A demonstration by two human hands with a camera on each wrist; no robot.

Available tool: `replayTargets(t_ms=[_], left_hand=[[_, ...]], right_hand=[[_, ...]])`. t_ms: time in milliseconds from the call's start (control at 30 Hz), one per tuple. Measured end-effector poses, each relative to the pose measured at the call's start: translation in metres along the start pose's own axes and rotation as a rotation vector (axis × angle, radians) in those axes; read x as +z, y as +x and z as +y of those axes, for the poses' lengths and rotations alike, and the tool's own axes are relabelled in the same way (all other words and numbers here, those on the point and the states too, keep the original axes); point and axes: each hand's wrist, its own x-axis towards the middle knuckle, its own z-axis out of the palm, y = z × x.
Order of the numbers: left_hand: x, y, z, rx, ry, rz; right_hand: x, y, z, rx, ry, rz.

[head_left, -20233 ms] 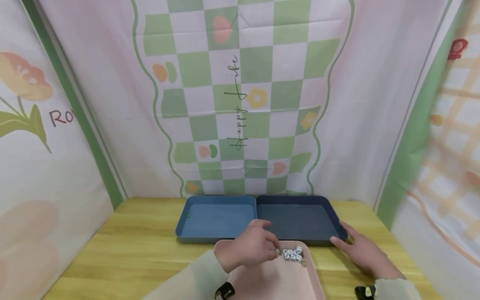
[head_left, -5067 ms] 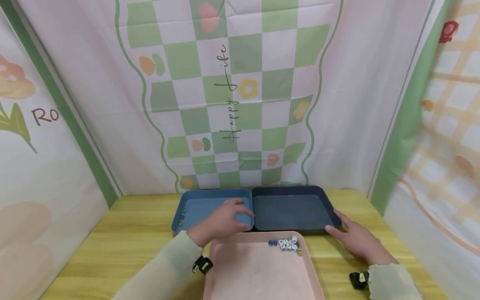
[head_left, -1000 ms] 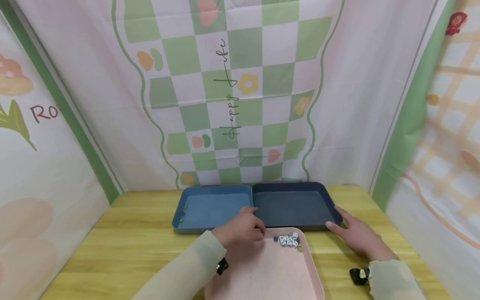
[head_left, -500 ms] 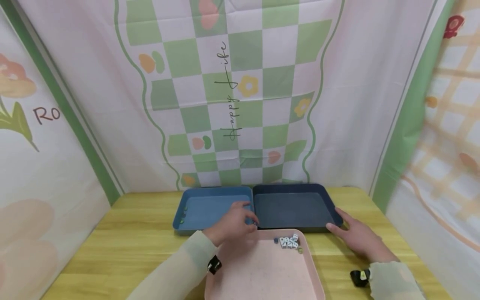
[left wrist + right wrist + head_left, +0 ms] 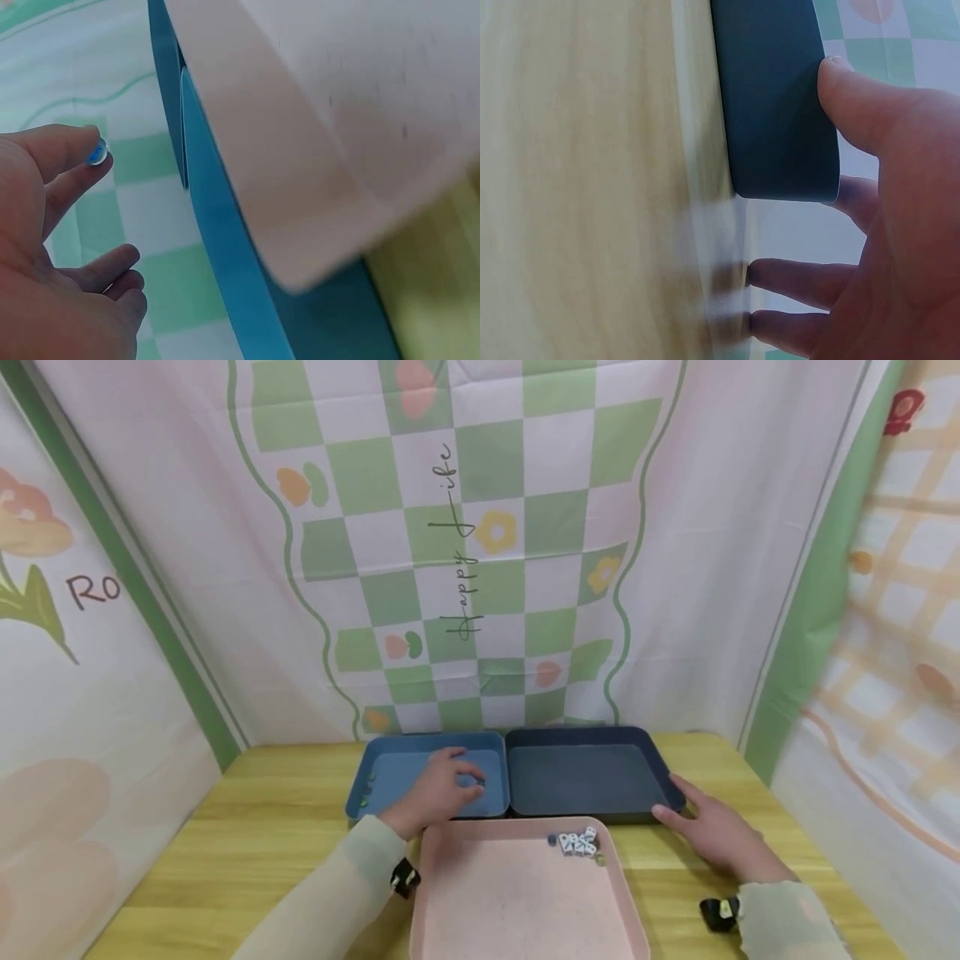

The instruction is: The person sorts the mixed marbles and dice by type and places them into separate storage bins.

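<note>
Left hand [image 5: 438, 787] is the mover here: half a second ago it's up by the seam between the two back trays, and now it's further left, out over the blue tray [image 5: 401, 767]. Its grip is clamped on a little clear-and-blue marble [image 5: 97, 154], pinched at the tips of two digits, with the other fingers standing away from it. So that marble is up in the air over the blue tray, while a few small greenish marbles [image 5: 364, 802] sit along that tray's left side

Right hand [image 5: 716, 839] looks parked in the same spot as before, grip clamped on the near right corner of the dark tray [image 5: 585, 777], thumb on one side and a finger on the other. Blue and dark trays sit side by side, touching

Just in front of them is the pink tray [image 5: 525, 910], with a bunch of white dice [image 5: 577, 843] in its far right area, a dark blue marble [image 5: 552, 840] just left of the bunch and a yellowish marble [image 5: 600, 860] just off its near right side. All three trays are on a wooden table [image 5: 172, 860], with a green checkered curtain [image 5: 487, 577] behind
</note>
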Motion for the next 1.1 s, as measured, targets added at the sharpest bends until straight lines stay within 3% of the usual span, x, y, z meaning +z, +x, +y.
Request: replayTargets(t_ms=[367,567,800,1100], left_hand=[[-0.044,-0.007,-0.04,-0.08,0.083,0.129],[-0.054,-0.01,-0.063,-0.069,0.198,0.181],[-0.065,-0.013,-0.071,-0.07,0.273,0.19],[-0.068,-0.015,-0.08,-0.047,0.349,0.211]], right_hand=[[-0.002,-0.002,0.0,-0.008,-0.004,0.009],[-0.002,-0.001,0.002,-0.004,0.001,0.006],[-0.003,0.0,0.002,-0.002,-0.002,0.01],[-0.005,-0.003,0.0,-0.008,0.022,-0.001]])
